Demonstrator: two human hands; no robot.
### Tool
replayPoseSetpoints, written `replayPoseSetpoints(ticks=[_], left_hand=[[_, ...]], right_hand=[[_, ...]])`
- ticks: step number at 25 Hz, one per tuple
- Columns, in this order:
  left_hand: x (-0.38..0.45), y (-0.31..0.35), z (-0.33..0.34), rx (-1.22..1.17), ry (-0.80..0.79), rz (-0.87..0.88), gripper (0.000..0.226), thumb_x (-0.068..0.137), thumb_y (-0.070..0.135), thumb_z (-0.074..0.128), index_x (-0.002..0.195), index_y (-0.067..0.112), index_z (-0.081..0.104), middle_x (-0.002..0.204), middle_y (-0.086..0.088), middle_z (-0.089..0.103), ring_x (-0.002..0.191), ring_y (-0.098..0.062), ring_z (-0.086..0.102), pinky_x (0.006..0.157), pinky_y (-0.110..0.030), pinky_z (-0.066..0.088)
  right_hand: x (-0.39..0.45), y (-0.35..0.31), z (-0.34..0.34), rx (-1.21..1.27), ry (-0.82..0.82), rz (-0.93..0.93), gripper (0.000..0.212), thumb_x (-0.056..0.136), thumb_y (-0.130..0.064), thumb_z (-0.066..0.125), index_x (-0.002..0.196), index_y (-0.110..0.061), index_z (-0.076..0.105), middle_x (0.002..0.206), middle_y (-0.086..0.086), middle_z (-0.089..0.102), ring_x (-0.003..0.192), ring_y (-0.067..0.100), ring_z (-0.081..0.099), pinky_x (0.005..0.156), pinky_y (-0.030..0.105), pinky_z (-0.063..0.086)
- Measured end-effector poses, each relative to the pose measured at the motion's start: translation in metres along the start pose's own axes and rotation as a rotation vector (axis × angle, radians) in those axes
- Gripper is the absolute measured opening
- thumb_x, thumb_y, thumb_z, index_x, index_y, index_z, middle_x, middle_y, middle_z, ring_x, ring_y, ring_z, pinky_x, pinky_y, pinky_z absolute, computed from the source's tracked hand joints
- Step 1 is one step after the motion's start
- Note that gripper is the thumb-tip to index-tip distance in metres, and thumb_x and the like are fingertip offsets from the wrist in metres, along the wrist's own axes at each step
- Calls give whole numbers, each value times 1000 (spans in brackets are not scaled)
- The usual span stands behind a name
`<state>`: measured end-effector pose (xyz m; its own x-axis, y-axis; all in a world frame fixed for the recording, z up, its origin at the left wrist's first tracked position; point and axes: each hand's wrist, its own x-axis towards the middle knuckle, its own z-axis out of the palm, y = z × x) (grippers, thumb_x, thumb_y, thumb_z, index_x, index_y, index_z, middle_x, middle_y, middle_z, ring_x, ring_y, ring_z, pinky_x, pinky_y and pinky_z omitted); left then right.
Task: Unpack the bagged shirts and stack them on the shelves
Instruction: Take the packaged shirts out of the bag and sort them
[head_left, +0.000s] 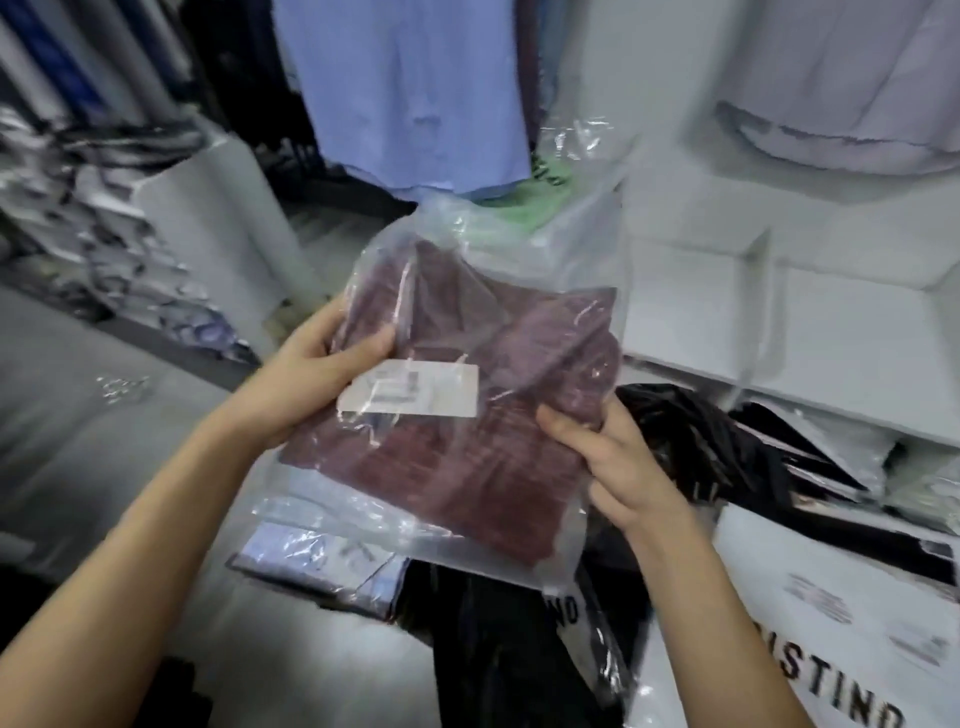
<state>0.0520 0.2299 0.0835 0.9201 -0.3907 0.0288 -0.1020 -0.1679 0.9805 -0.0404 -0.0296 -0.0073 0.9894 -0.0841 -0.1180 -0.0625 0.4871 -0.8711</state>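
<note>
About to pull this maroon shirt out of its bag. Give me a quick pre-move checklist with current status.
1. Both hands hold the package: ok. Left hand grips the upper left edge, right hand grips the right side.
2. Maroon shirt still inside its clear bag: ok, not yet unpacked.
3. Bag opening located: cannot tell; loose plastic extends at the far end, but no open mouth is visible.
4. White label readable: not ok, blurred.
5. Free shelf space: ok; the white shelf to the right shows bare surface.
6. Other bagged garments below: ok, a bagged light shirt lies underneath.
</note>
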Motion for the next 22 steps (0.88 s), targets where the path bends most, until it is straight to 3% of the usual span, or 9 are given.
replayPoseSetpoints(ticks=[3,5,7,9,12,14,17,20,22], left_hand=[[-14,-21,-68,46,86,-60,78,71,63,84,141,42,56,129,3,71,110,-18,71,88,-33,59],[-22,-38,-103,49,97,-95,84,71,63,83,146,51,47,141,7,63,120,-19,67,98,-40,56],[-28,-63,-130,143,159,-136,76,84,56,75,149,58,37,153,18,48,131,-8,56,112,-43,46],[-31,-97,-145,270,192,-195,73,91,46,69,154,53,33,158,20,39,134,6,44,120,-40,35],[-35,-153,-141,320,99,-401,83,89,37,76,158,44,29,152,12,47,131,-5,50,107,-20,42],[-38,-188,-131,344,-19,-520,84,91,26,76,160,31,28,153,6,43,132,-8,45,102,-13,38],[-42,-215,-126,319,-9,-453,81,87,27,77,157,24,37,153,11,45,139,-9,47,118,-25,34],[-33,-209,-128,256,138,-341,67,88,18,79,146,37,51,137,12,63,122,-4,62,101,-18,50],[-22,-206,-126,269,95,-344,64,87,25,81,142,42,53,137,11,63,117,-4,64,101,-24,53]], right_hand=[[22,30,61,-42,-94,46,49,82,1,74,128,4,57,112,13,76,102,27,73,89,39,61],[31,54,89,-70,-115,82,43,87,8,71,127,2,57,115,18,75,104,28,73,92,40,61],[39,83,110,-71,-123,131,46,89,9,71,131,1,54,124,26,69,113,33,70,99,45,58],[46,117,118,-103,-82,225,49,88,7,74,132,-4,54,126,26,67,118,37,68,102,49,56],[51,172,116,-325,62,396,62,83,0,81,136,-12,51,128,15,68,112,29,71,98,48,58],[46,188,116,-447,148,446,84,81,-6,82,151,-17,35,145,9,57,125,26,63,107,49,53],[44,185,120,-543,183,375,110,87,-8,76,164,-30,1,163,-10,26,150,17,31,125,43,28],[51,178,121,-550,248,213,111,87,-7,74,158,-52,2,168,-16,16,149,10,32,121,41,35],[55,175,120,-597,322,163,114,85,-7,72,154,-61,-1,170,-10,18,150,17,36,118,49,40]])
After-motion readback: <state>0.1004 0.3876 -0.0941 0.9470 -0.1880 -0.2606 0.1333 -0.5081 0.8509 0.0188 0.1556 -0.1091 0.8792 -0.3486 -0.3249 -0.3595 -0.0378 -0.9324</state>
